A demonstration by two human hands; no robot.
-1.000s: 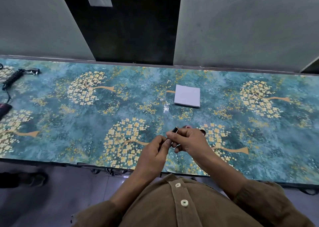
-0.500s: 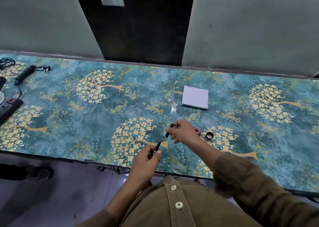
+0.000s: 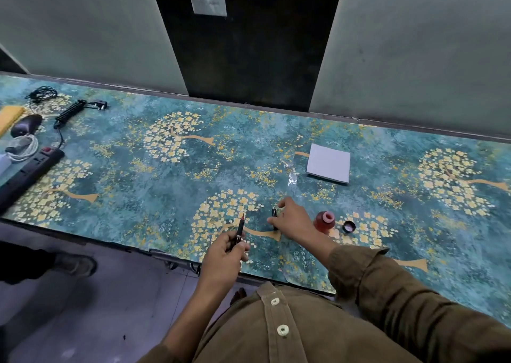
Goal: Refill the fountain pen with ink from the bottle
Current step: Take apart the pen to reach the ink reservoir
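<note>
A white paper pad (image 3: pixel 328 163) lies on the floral teal worktop (image 3: pixel 138 185). At the far left sit a black power strip (image 3: pixel 29 172), coiled cables (image 3: pixel 67 113) and a dark mouse (image 3: pixel 25 124).

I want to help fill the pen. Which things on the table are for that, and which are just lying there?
For the job: pen part in the left hand; black pen piece at the right hand; open ink bottle; its cap.

Just lying about: white paper pad, power strip, coiled cable, white cord.

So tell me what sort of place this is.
Probably a desk or workbench in an office-like room: a long table under a patterned cover set against partition panels, with a power strip, coiled cables and a paper pad.
</note>
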